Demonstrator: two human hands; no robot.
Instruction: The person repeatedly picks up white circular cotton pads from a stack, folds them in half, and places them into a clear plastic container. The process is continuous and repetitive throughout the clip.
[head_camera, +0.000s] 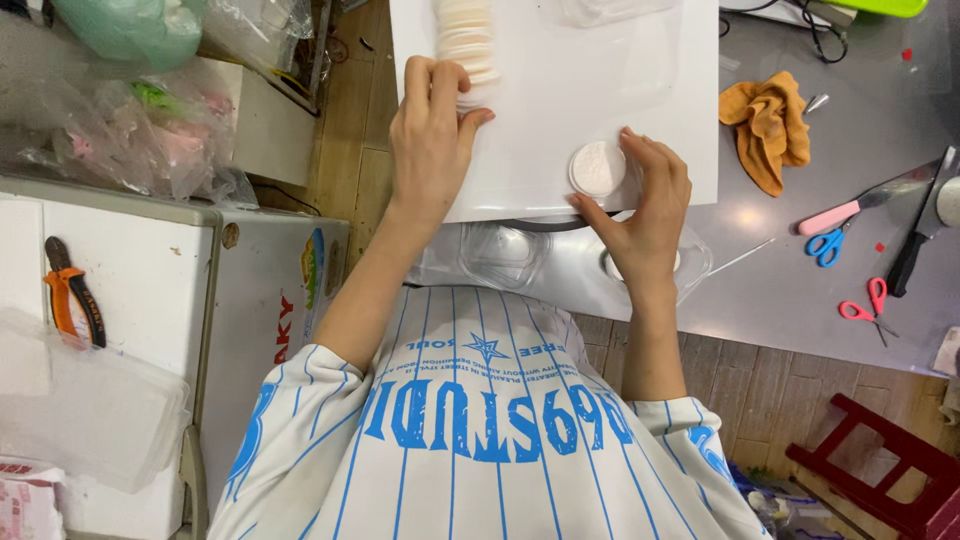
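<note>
Fingers (662, 160) of the right hand (645, 215) curled around a small round lid (597, 167), grasping its rim on a white board (560, 110). Left hand (430, 140) lay flat, fingertips pressing a stack of pale discs (466, 45) just beyond them. Orange cloth (768, 125) and scissors (828, 243) lay well apart, rightward.

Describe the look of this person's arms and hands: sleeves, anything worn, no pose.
Both forearms are bare. The left hand and right hand wear no gloves, and no rings or watch show. Short sleeves end near the elbows; they belong to a white shirt with thin blue vertical stripes and large blue lettering.
</note>
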